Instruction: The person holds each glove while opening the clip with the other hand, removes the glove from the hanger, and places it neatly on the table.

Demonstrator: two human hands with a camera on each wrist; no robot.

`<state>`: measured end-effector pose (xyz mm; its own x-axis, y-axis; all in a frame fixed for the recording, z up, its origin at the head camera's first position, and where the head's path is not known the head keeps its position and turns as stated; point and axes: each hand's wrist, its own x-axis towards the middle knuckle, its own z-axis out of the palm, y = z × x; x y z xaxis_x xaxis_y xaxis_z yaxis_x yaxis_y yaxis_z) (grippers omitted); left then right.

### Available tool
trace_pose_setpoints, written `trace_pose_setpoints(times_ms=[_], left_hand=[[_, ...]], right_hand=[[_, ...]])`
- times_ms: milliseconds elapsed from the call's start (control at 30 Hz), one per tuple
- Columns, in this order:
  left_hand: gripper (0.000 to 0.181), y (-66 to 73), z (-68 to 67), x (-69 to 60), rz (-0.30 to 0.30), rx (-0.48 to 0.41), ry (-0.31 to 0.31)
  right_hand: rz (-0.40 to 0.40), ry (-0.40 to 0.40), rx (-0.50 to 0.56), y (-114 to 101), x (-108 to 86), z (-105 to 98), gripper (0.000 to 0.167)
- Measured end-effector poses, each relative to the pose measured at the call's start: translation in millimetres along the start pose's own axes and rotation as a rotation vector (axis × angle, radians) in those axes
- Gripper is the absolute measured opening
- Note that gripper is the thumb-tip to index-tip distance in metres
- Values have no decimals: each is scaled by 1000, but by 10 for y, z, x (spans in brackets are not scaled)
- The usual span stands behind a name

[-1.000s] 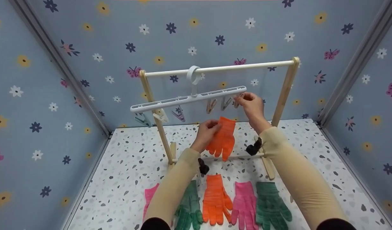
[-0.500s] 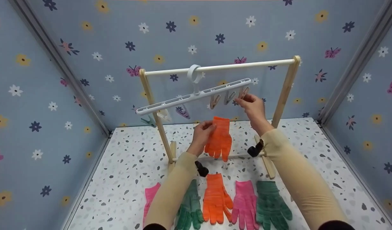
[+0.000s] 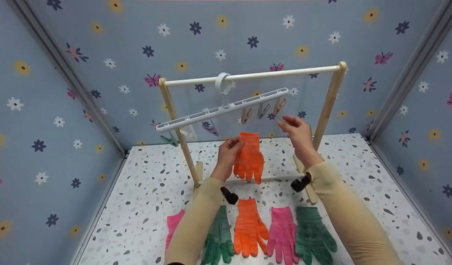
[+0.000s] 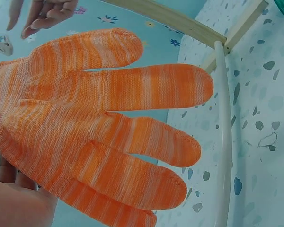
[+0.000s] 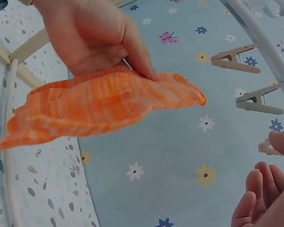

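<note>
My left hand pinches an orange knit glove near its cuff, the glove's fingers pointing down. In the left wrist view the glove spreads across much of the picture. My right hand is off to the right, holding nothing, fingers loosely bent, a little below the rightmost beige clothespin. That clothespin hangs from a white clip hanger, which tilts with its right end higher. A grey clothespin and another beige clothespin hang beside it.
The hanger's hook loops over the white rod of a wooden rack. Purple, white and green clothespins hang on its left half. Orange, pink and green gloves lie on the speckled table.
My right hand has let go of the rightmost clothespin and moved down and right. The hanger's right end has risen. My left hand has moved slightly left with the orange glove.
</note>
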<state>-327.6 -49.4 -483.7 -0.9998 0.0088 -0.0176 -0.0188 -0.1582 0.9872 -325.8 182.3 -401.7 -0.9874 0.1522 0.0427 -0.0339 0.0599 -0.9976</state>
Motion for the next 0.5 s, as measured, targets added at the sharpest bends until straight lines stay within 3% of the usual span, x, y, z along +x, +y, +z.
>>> trace_pose_setpoints(times_ms=[233, 500], left_hand=[[24, -1, -5, -92, 33, -65, -3], [25, -19, 91, -224, 36, -110, -18]], right_hand=[[16, -4, 36, 161, -220, -130, 41], [15, 13, 130, 325, -558, -258, 30]])
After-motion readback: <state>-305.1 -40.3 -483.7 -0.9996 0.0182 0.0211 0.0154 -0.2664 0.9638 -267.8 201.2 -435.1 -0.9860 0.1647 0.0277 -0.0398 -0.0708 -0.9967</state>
